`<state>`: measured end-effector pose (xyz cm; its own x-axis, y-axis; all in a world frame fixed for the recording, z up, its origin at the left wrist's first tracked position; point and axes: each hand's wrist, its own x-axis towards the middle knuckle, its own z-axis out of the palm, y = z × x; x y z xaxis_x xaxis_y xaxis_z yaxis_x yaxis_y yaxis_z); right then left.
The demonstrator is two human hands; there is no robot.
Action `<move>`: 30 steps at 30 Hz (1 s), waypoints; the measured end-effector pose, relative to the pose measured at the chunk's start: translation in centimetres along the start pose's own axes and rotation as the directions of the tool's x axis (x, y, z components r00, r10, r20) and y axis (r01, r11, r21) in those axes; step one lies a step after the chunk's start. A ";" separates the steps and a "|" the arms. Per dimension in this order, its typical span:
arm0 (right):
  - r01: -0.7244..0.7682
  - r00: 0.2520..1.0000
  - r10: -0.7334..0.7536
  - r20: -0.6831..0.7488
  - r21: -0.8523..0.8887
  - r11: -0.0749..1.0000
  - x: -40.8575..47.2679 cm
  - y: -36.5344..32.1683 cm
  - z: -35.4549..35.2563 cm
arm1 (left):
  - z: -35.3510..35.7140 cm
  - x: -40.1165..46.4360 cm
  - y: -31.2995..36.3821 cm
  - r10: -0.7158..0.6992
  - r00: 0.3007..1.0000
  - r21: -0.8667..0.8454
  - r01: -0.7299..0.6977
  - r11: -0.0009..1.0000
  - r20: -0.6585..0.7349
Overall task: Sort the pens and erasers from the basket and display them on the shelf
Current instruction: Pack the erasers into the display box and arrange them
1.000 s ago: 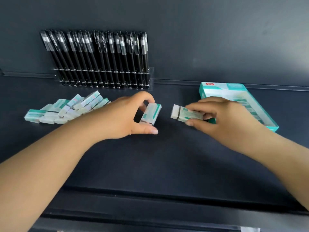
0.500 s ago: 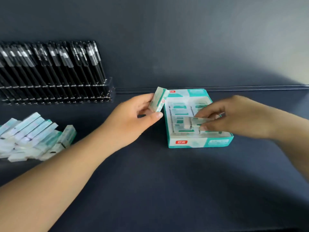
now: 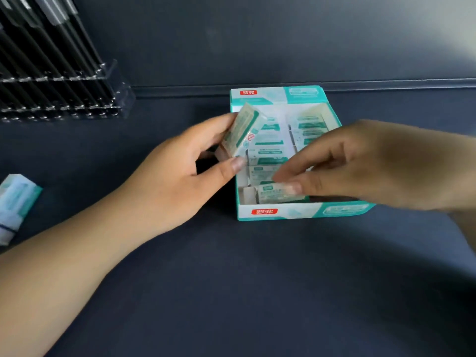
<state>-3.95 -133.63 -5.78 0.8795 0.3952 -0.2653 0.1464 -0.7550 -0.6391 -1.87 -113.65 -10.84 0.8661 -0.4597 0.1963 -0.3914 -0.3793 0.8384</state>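
Both hands are working at the open teal-and-white box [image 3: 296,211] sitting on the dark shelf surface [image 3: 257,292]. The left hand [image 3: 180,176] is gripping a wrapped eraser [image 3: 240,131] between curled fingers and thumb, holding it tilted on end just above the box's left wall, with the thumb tip pressing against the lower edge of the wrapper. The right hand [image 3: 360,166] is reaching in over the box from the right, its thumb and forefinger pinching a second eraser [image 3: 275,193] that is lying lengthwise in the compartment nearest the front wall; the remaining fingers are curling loosely above it, somewhat blurred. More wrapped erasers [image 3: 270,145] are lying stacked in the box's two columns behind the pinched one, their labels facing up. Red logo patches are showing on the front wall and on the raised back flap of the box. Further left, at the frame edge and well apart from the box, loose erasers [image 3: 15,202] are lying on the shelf surface. At the upper left, black pens [image 3: 38,55] are leaning in a row inside a clear acrylic rack [image 3: 113,96] standing against the dark back wall.
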 end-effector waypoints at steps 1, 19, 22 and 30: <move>0.008 1.000 -0.008 -0.022 -0.015 1.000 0.0 -0.1 0.1 | 0.1 0.1 -0.2 0.002 1.000 0.005 -0.002 1.000 0.008; 0.073 0.982 -0.042 -0.186 0.162 0.984 -1.5 0.5 1.7 | -0.1 -0.5 -1.0 0.061 0.998 0.083 -0.062 0.995 0.010; 0.087 0.982 -0.043 -0.185 0.239 0.967 -1.3 0.6 1.8 | 0.0 -0.8 -0.9 0.029 1.000 0.081 -0.028 0.996 -0.007; 0.090 0.981 -0.061 -0.185 0.155 0.984 -1.4 0.5 1.7 | 0.0 -0.7 0.0 0.055 0.998 0.123 -0.056 0.991 0.016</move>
<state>-5.82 -133.68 -6.94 0.9375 0.3366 -0.0882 0.1531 -0.6265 -0.7642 -2.50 -113.36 -10.98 0.8384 -0.4924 0.2337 -0.4747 -0.4491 0.7570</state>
